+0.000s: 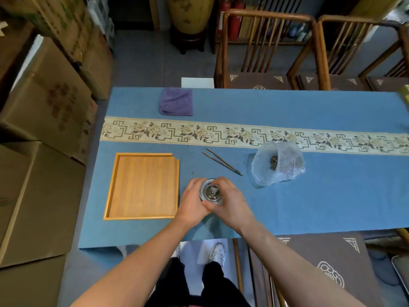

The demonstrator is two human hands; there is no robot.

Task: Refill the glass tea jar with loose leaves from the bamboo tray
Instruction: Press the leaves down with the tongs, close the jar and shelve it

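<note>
The glass tea jar (pixel 211 191) stands upright on the blue tablecloth, just right of the bamboo tray (pixel 142 186). Dark leaves show through its glass lid. My left hand (pixel 192 201) wraps the jar's left side and my right hand (pixel 230 201) grips its right side and lid rim. The tray's floor shows only bare wood, with no leaves on it.
Wooden tongs (pixel 222 161) lie behind the jar. A clear plastic bag (pixel 277 163) with some tea leaves sits to the right. A folded purple cloth (pixel 176 102) lies at the far side past the patterned runner (pixel 243 136). Chairs stand behind the table, cardboard boxes to the left.
</note>
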